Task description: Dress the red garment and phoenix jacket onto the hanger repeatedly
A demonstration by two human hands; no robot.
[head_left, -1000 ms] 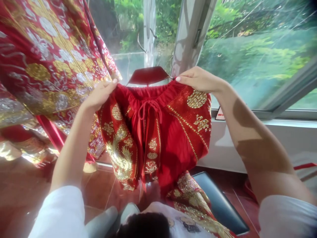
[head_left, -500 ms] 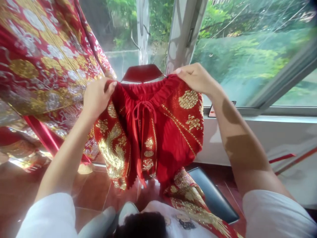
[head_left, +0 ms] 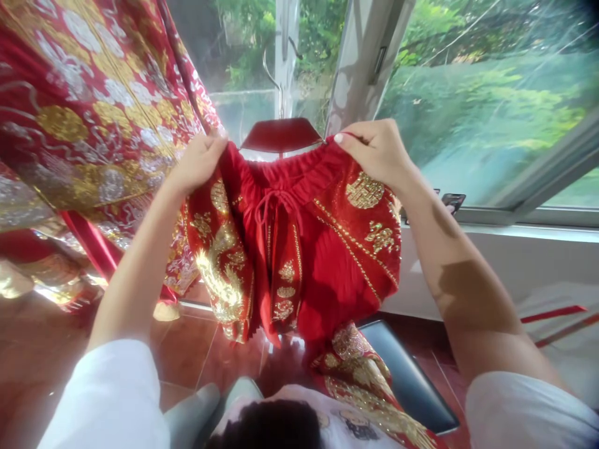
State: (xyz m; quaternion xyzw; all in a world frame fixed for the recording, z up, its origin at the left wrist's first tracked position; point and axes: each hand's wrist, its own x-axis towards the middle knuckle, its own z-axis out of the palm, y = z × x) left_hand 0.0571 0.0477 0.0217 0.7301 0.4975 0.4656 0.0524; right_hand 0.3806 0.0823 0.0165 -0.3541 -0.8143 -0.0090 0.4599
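A red skirt (head_left: 327, 262) with gold embroidery, beaded lines and a gathered waistband hangs spread between my two hands. My left hand (head_left: 201, 159) is closed on the left end of the waistband. At the right end, the thumb and fingers of my right hand (head_left: 374, 149) pinch the same waistband. A thin red drawstring is tied in a bow (head_left: 278, 202) at the front. Just behind the waistband shows a red hanger (head_left: 283, 134) with a bent metal hook, which neither hand visibly grips. Another gold-embroidered red cloth (head_left: 360, 362) drapes down towards my lap.
Large red garments (head_left: 107, 118) with gold and silver embroidery hang at the left. A sliding window (head_left: 468, 125) stands ahead, with a phone (head_left: 453, 202) on its sill. A dark flat panel (head_left: 407, 374) lies low on the tiled floor (head_left: 187, 355).
The view has shifted slightly left, so everything appears further right. Both hands keep their hold on the waistband, which looks a little more closed at the top.
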